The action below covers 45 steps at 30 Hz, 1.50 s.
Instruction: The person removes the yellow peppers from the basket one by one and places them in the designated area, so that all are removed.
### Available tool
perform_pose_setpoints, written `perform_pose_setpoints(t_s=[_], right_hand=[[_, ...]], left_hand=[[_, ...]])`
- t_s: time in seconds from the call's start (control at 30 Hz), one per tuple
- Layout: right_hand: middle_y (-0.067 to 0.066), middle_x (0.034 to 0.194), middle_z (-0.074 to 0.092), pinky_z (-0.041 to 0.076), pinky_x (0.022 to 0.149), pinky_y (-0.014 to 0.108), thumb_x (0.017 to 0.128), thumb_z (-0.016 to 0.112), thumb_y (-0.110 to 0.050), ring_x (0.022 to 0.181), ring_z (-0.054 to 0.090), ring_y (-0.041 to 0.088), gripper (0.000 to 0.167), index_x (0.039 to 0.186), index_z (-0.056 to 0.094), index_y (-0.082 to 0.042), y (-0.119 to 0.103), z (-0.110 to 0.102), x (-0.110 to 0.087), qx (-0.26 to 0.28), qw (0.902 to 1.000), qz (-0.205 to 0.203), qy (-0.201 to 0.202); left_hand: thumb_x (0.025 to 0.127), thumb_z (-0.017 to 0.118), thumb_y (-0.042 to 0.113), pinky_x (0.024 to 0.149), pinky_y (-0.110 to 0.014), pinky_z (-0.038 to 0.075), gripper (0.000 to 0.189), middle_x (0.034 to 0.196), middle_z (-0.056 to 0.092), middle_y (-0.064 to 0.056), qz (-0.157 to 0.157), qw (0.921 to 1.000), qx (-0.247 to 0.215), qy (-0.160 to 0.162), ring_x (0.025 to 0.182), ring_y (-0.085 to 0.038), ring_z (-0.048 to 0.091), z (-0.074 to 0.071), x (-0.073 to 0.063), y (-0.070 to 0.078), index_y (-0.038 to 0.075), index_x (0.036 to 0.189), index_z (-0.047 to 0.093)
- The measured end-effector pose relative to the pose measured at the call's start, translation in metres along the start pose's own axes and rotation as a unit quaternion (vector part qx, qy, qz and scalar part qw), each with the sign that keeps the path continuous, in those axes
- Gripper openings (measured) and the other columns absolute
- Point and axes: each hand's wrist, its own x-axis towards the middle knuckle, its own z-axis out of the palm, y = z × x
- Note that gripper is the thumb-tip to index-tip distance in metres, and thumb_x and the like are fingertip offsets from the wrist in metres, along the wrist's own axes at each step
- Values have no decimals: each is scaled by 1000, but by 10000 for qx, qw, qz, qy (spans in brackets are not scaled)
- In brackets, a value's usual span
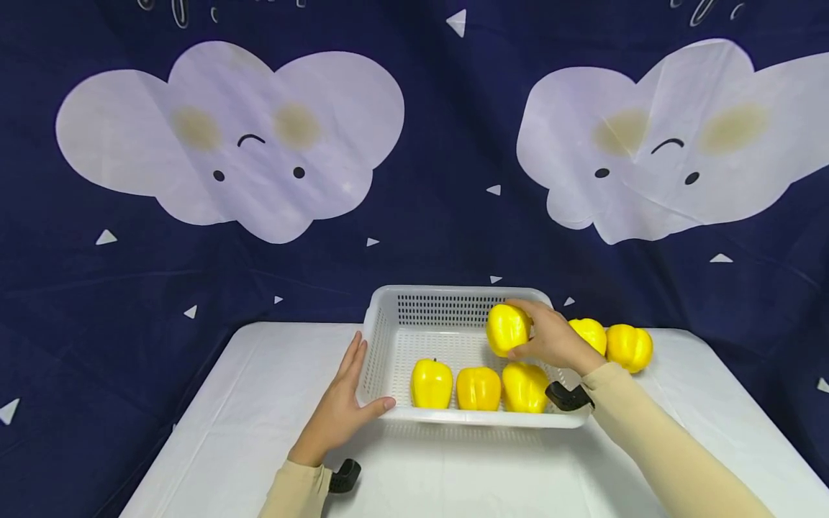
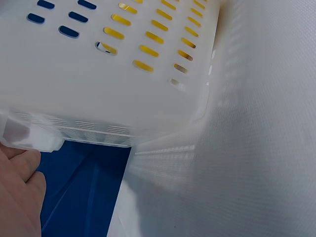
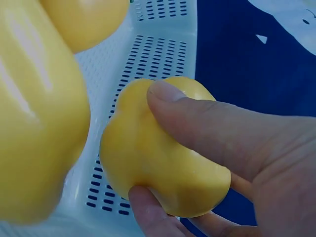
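A white perforated plastic basket (image 1: pixel 447 417) stands on the table with three yellow bell peppers (image 1: pixel 479 388) in a row along its near side. My right hand (image 1: pixel 550 338) holds another yellow bell pepper (image 1: pixel 508 329) over the right part of the basket. In the right wrist view the thumb (image 3: pixel 173 98) lies across this pepper and fingertips press its underside. My left hand (image 1: pixel 340 410) rests against the basket's left near corner, its fingers extended along the outer left wall and the thumb at the near rim. The left wrist view shows those fingers by the rim.
Two more yellow bell peppers, one partly behind the right wrist and one bell pepper (image 1: pixel 630 348) farther right, lie on the white-covered table (image 1: pixel 259 388) beside the basket. A dark blue curtain (image 1: pixel 460 237) with clouds hangs behind the table.
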Motion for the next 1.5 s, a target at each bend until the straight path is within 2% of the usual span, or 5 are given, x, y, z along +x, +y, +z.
perform_pose_setpoints(t_s=[0.23, 0.37, 0.6, 1.0, 1.5], right_hand=[[22, 136, 53, 48, 94, 57, 70, 93, -21, 115, 54, 39, 97, 150, 42, -2, 3, -10, -15, 19, 9999, -79, 106], [20, 133, 56, 49, 93, 55, 69, 94, -23, 115, 55, 38, 98, 150, 42, -4, 5, -19, -22, 68, 9998, -48, 186], [22, 132, 51, 57, 85, 47, 70, 94, -20, 109, 54, 36, 98, 151, 41, -5, 9, -30, -34, 51, 9995, 46, 318], [25, 143, 41, 59, 85, 46, 74, 91, -22, 118, 52, 44, 99, 154, 36, -6, 15, -45, -51, 386, 9986, 103, 361], [26, 139, 43, 57, 84, 52, 74, 91, -20, 110, 54, 42, 98, 154, 37, -7, 28, -61, -66, -65, 9977, 216, 647]], left_hand=[[83, 81, 38, 111, -66, 26, 105, 169, 3, -5, -10, 10000, 33, 21, 150, -40, 18, 2, -4, -1, -2, 158, 20], [83, 81, 40, 111, -65, 26, 106, 169, 4, -5, -8, 10000, 29, 29, 150, -40, 18, 3, -4, -1, -2, 158, 20], [83, 80, 42, 111, -65, 27, 106, 169, 5, -7, 22, 10000, 45, 50, 150, -40, 18, 3, -4, -2, -2, 158, 21], [83, 80, 40, 111, -65, 27, 105, 169, 4, -6, 39, 10000, 60, 27, 150, -40, 18, 2, -1, -1, -2, 158, 20], [83, 79, 45, 112, -64, 26, 107, 169, 4, -6, 78, 9999, 81, 50, 150, -40, 18, 2, 0, 1, -2, 158, 20]])
